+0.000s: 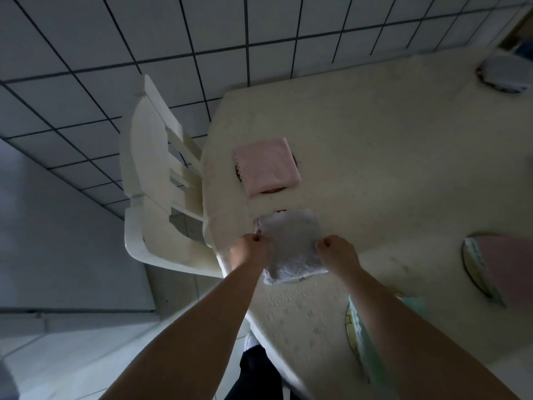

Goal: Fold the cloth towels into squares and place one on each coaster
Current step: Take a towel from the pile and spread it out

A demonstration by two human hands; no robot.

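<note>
Both hands, left hand [250,247] and right hand [337,252], pinch one white folded towel [291,243]; three other folded towels lie on coasters.

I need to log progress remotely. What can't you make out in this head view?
- Coaster under the white towel: almost wholly covered, only a sliver shows.
- Left hand and right hand fingertips: curled under the towel's edges.
- Far towel: small, blurred.
- Right pink towel: cut off by the frame edge.
</note>
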